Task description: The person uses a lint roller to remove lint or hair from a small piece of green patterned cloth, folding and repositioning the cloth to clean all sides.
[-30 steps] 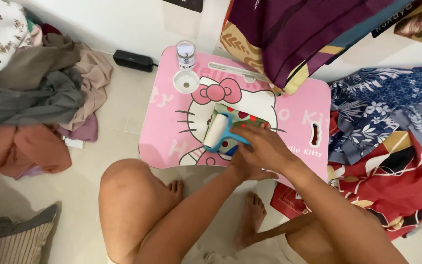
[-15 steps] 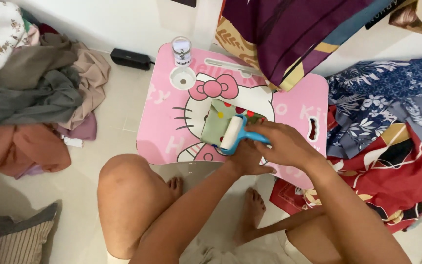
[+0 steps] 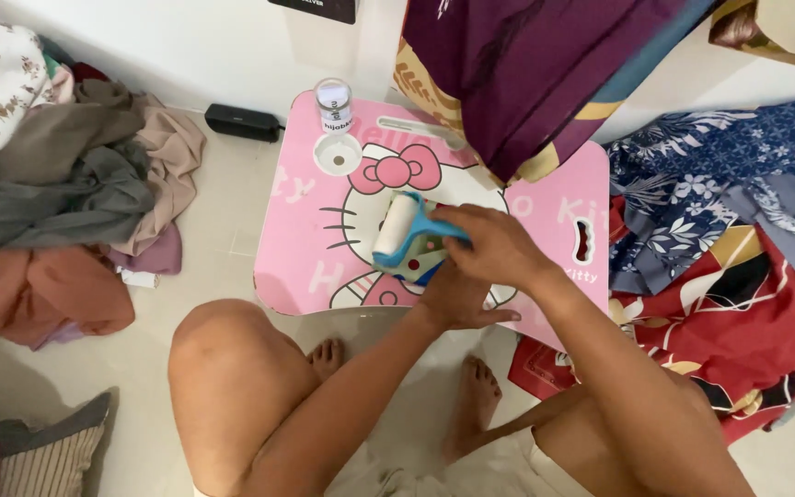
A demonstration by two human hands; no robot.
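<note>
A lint roller (image 3: 397, 228) with a white drum and a blue frame lies against a small folded green cloth with red dots (image 3: 420, 255) on a pink cartoon-cat lap table (image 3: 305, 230). My right hand (image 3: 494, 244) grips the roller's blue handle, with the drum at the cloth's left edge. My left hand (image 3: 457, 296) rests flat on the table just below the cloth, pressing on its near edge. The roller and my hands cover most of the cloth.
A small clear jar (image 3: 333, 104) stands at the table's far left corner beside a round cup recess (image 3: 337, 154). Piled clothes (image 3: 66, 193) lie on the floor to the left, patterned fabrics (image 3: 729, 212) to the right, a purple cloth (image 3: 526, 64) overhangs the table's far edge.
The roller went right across the cloth and has come back to its left edge. My left hand stayed in place.
</note>
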